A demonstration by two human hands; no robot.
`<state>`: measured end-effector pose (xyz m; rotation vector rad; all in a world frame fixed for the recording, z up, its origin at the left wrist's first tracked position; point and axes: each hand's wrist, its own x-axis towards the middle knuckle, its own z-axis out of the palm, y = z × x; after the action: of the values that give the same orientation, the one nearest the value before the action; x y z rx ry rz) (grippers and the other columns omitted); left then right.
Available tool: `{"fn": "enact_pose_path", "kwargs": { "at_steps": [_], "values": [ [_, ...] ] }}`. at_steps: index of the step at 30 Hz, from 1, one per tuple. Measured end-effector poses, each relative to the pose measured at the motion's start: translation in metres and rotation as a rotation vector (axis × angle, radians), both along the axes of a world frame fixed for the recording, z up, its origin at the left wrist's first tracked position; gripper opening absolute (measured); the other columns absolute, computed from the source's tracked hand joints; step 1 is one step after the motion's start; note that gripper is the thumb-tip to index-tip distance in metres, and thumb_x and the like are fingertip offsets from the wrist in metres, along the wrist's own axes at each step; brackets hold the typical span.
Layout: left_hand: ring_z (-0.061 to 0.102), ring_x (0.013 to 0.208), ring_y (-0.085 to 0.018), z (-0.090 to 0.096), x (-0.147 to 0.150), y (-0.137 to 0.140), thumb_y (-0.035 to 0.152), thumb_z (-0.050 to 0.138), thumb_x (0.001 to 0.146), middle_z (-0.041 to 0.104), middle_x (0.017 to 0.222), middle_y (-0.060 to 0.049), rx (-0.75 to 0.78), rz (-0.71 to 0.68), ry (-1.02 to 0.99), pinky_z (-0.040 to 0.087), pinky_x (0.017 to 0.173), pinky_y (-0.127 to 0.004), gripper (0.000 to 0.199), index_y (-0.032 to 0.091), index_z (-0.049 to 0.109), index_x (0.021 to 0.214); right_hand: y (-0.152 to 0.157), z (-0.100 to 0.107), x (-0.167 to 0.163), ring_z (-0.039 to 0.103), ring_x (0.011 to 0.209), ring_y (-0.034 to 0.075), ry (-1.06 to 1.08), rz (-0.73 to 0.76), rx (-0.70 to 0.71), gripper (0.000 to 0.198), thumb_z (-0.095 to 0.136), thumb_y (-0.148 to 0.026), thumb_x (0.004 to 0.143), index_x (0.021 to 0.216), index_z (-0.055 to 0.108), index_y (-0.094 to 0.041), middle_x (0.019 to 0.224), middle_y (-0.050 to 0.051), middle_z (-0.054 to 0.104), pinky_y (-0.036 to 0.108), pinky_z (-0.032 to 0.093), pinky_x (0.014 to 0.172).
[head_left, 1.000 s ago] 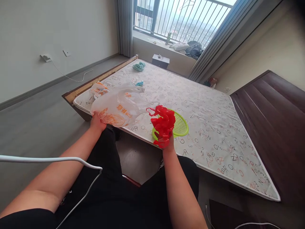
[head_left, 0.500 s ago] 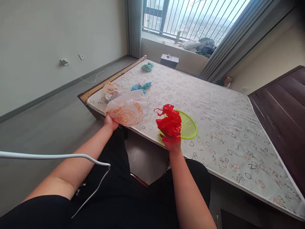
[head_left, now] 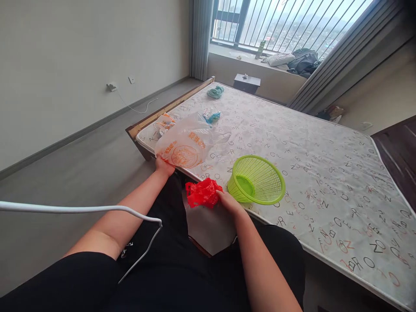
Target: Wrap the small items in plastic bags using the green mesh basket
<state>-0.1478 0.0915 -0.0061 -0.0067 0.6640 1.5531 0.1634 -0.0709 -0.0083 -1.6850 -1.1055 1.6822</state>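
At the mattress's near left edge, my left hand [head_left: 165, 166] is closed on the bottom of a clear plastic bag [head_left: 185, 145] with orange print, which spreads out over the mattress. My right hand [head_left: 229, 201] grips a crumpled red plastic bag [head_left: 203, 193], held in front of the mattress edge above my lap. Just right of that hand a lime-green plastic basket [head_left: 256, 180] stands on the mattress, tilted somewhat in view, with nothing seen inside. Behind the clear bag lie a blue plastic bag [head_left: 212, 117] and another orange-printed bag [head_left: 165, 122], partly hidden.
The lettered mattress [head_left: 312, 164] lies on a wooden bed frame [head_left: 175, 104]. A teal bundle [head_left: 216, 92] rests near its far corner. A white cable [head_left: 81, 209] crosses close before me. Beyond stand a small nightstand [head_left: 247, 81] and a windowsill with bags [head_left: 303, 60].
My right hand has brought the red bag left and down, away from the green basket, which now shows fully. The view has turned slightly left. My left hand keeps its hold.
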Motion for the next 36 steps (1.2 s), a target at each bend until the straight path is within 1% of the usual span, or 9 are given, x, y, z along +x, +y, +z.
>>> {"fn": "enact_pose_path", "kwargs": {
  "at_steps": [5,9,13,15,17,20,25,30,36],
  "values": [
    [0.049,0.155,-0.028,0.004,0.001,-0.001,0.066,0.017,0.110,0.056,0.165,-0.008,-0.024,0.027,-0.007,0.037,0.130,-0.052,0.073,0.028,0.054,0.161,0.006,-0.013,-0.005,0.068,0.068,0.020,-0.031,-0.012,-0.130,0.027,0.057,-0.036,0.097,0.095,0.078,-0.018,0.077,0.007,0.077,0.034,0.056,0.069],
    [0.052,0.154,-0.029,0.013,0.006,-0.006,0.065,0.016,0.110,0.055,0.165,-0.009,-0.010,0.057,-0.029,0.042,0.127,-0.051,0.074,0.026,0.054,0.161,0.015,-0.011,-0.005,0.077,0.099,0.023,0.131,-0.218,-0.039,0.040,0.058,-0.048,0.098,0.128,0.073,-0.027,0.117,0.008,0.081,0.037,0.063,0.084],
    [0.054,0.152,-0.029,0.021,0.008,-0.011,0.060,0.017,0.112,0.062,0.159,-0.009,-0.005,0.067,-0.017,0.041,0.128,-0.052,0.071,0.026,0.056,0.160,0.025,-0.015,-0.014,0.069,0.133,0.023,0.377,-0.443,0.049,0.077,0.066,-0.048,0.095,0.165,0.033,-0.049,0.172,0.000,0.044,0.040,0.065,0.093],
    [0.057,0.150,-0.029,0.023,0.008,-0.013,0.058,0.018,0.112,0.067,0.154,-0.010,-0.011,0.049,-0.017,0.041,0.127,-0.055,0.069,0.027,0.057,0.159,0.028,-0.021,-0.020,0.064,0.141,0.024,0.412,-0.466,0.051,0.099,0.069,-0.045,0.094,0.170,0.007,-0.055,0.182,0.000,0.021,0.040,0.065,0.095],
    [0.059,0.147,-0.030,0.023,0.007,-0.014,0.058,0.020,0.112,0.070,0.148,-0.011,-0.016,0.021,-0.024,0.043,0.125,-0.057,0.068,0.027,0.059,0.158,0.027,-0.027,-0.025,0.061,0.145,0.024,0.406,-0.427,0.043,0.107,0.070,-0.044,0.094,0.170,-0.004,-0.054,0.185,0.001,0.007,0.040,0.064,0.097],
    [0.062,0.144,-0.031,0.021,0.008,-0.015,0.059,0.022,0.112,0.074,0.141,-0.012,-0.030,-0.012,-0.016,0.044,0.125,-0.058,0.067,0.026,0.060,0.156,0.025,-0.035,-0.031,0.058,0.148,0.025,0.351,-0.372,0.027,0.100,0.068,-0.042,0.095,0.171,0.005,-0.051,0.185,0.003,0.006,0.039,0.063,0.100],
    [0.063,0.142,-0.031,0.020,0.009,-0.016,0.059,0.024,0.111,0.077,0.136,-0.012,-0.026,-0.117,0.030,0.040,0.128,-0.057,0.068,0.023,0.056,0.159,0.023,-0.030,-0.033,0.062,0.142,0.026,0.247,-0.260,0.025,0.078,0.065,-0.044,0.096,0.167,0.032,-0.042,0.173,0.008,0.042,0.041,0.063,0.101],
    [0.065,0.140,-0.032,0.023,0.013,-0.023,0.055,0.030,0.112,0.076,0.138,-0.015,0.061,-0.391,0.073,0.042,0.127,-0.056,0.067,0.017,0.048,0.164,0.020,-0.010,-0.028,0.054,0.150,0.026,0.334,-0.172,0.213,0.080,0.072,-0.053,0.091,0.163,0.037,-0.046,0.173,0.004,0.042,0.040,0.063,0.099],
    [0.068,0.135,-0.035,0.022,0.023,-0.036,0.055,0.031,0.111,0.075,0.138,-0.018,0.146,-0.730,0.096,0.046,0.122,-0.058,0.069,0.015,0.045,0.165,0.016,0.006,-0.035,0.062,0.138,0.030,0.437,-0.228,0.272,0.072,0.083,-0.047,0.081,0.146,0.058,-0.031,0.152,0.009,0.065,0.042,0.061,0.100]
  ]
}}
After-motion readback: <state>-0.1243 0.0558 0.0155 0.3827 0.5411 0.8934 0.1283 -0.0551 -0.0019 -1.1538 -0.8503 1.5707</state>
